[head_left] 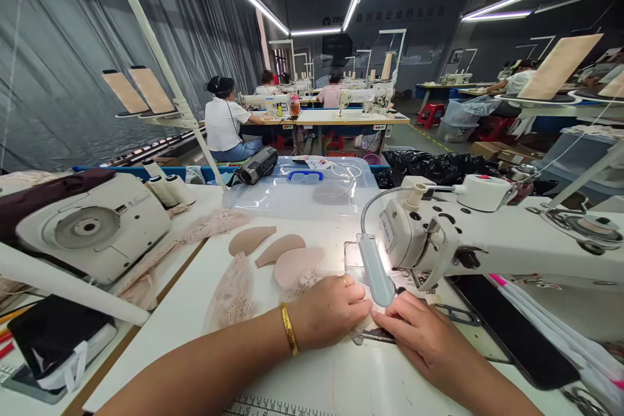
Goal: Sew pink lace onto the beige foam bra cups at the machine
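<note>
My left hand (329, 312), with a gold bracelet (288, 329) and a ring, is closed on pale lace fabric (303, 283) at the sewing machine's needle area. My right hand (426, 338) is right beside it, fingertips pinching the fabric's near edge. The sewing machine (407, 227) stands over both hands, and its grey clip-on lamp (376, 273) hides the needle and part of the cloth. Left of my hands lie beige bra cups (298, 264), some overlapping, and a loose lace piece (231, 292).
A black phone (517, 331) lies under the machine arm. Behind the table stands a clear plastic box lid (302, 198) with a blue handle. A second machine (97, 224) is at left, thread cones (152, 90) above. Co-workers sit farther back, one in a white shirt (224, 127).
</note>
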Tool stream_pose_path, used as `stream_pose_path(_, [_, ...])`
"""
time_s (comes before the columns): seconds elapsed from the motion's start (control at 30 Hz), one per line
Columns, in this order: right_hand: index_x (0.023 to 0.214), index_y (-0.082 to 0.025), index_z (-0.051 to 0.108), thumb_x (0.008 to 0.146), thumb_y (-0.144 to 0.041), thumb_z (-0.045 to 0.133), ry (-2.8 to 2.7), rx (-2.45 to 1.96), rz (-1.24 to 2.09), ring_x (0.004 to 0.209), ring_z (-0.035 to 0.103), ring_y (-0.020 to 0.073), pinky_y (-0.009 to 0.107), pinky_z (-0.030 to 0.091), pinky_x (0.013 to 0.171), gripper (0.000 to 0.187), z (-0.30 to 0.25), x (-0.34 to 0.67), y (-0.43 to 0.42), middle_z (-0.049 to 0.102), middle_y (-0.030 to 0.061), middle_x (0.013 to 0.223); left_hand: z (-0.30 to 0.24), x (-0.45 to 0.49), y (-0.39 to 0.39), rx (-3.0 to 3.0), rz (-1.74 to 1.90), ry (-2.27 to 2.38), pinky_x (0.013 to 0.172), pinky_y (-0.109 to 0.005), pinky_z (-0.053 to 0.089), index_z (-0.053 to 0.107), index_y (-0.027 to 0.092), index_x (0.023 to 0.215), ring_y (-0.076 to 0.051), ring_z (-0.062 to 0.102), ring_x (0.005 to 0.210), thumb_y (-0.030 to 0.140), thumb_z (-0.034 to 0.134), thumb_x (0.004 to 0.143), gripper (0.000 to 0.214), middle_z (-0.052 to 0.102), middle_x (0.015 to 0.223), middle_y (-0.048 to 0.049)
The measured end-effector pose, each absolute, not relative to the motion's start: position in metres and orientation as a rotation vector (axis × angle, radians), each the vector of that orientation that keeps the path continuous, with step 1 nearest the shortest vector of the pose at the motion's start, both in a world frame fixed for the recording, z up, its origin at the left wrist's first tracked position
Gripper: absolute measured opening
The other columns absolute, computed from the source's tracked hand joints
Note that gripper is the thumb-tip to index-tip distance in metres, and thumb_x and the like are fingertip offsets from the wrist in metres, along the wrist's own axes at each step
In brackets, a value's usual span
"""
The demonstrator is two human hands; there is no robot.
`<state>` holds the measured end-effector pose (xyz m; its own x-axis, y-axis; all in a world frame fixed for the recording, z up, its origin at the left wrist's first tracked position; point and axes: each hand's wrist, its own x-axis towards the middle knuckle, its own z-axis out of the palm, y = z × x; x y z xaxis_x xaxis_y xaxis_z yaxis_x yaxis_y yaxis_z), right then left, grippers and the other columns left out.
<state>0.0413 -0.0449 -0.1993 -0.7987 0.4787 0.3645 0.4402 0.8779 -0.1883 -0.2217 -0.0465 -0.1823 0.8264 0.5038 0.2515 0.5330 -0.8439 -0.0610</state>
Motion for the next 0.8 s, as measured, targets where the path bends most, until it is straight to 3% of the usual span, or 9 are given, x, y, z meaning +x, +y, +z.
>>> stream_pose_path(0.17, [0.125, -0.027, 0.067, 0.101, -0.007, 0.045, -2.622, -0.675, 0.188, 0.081, 0.059, 0.0203, 0.030, 0.049, 0.067, 0.038, -0.197, 0.042, -0.046, 0.065, 0.0046, 0.092, -0.183, -0.222, -0.048, -2.865, -0.333, -0.874, 0.069, -0.035, 0.040, 0.053, 0.021, 0.085, -0.020, 0.052, 0.079, 0.013, 0.060, 0.095, 0.014, 0.063, 0.089, -0.0040])
stream_pose_path(0.37, [0.118, -0.025, 0.064, 0.103, -0.010, 0.044, -2.580, -0.725, 0.188, 0.081, 0.061, 0.0203, 0.030, 0.051, 0.065, 0.029, -0.198, 0.039, -0.047, 0.063, 0.0040, 0.091, -0.184, -0.222, -0.047, -2.898, -0.466, -0.857, 0.088, -0.036, 0.039, 0.058, 0.020, 0.092, -0.019, 0.059, 0.094, 0.014, 0.060, 0.096, 0.007, 0.070, 0.097, -0.0036])
stream_pose_path(0.6, [0.103, -0.025, 0.061, 0.106, -0.015, 0.041, -2.567, -0.813, 0.086, 0.072, 0.060, 0.0208, 0.033, 0.051, 0.061, 0.023, -0.205, 0.037, -0.042, 0.058, 0.0022, 0.083, -0.188, -0.210, -0.041, -2.876, -0.382, -1.066, 0.076, -0.036, 0.039, 0.058, 0.019, 0.086, -0.021, 0.061, 0.094, 0.014, 0.060, 0.094, 0.009, 0.069, 0.093, -0.0040])
stream_pose_path(0.8, [0.093, -0.027, 0.058, 0.105, -0.016, 0.042, -2.480, -0.837, 0.016, 0.072, 0.063, 0.0210, 0.030, 0.044, 0.050, 0.023, -0.208, 0.037, -0.036, 0.063, 0.0036, 0.085, -0.185, -0.203, -0.035, -2.868, -0.331, -1.115, 0.079, -0.038, 0.043, 0.058, 0.019, 0.086, -0.024, 0.062, 0.096, 0.017, 0.058, 0.094, 0.009, 0.069, 0.097, -0.0050])
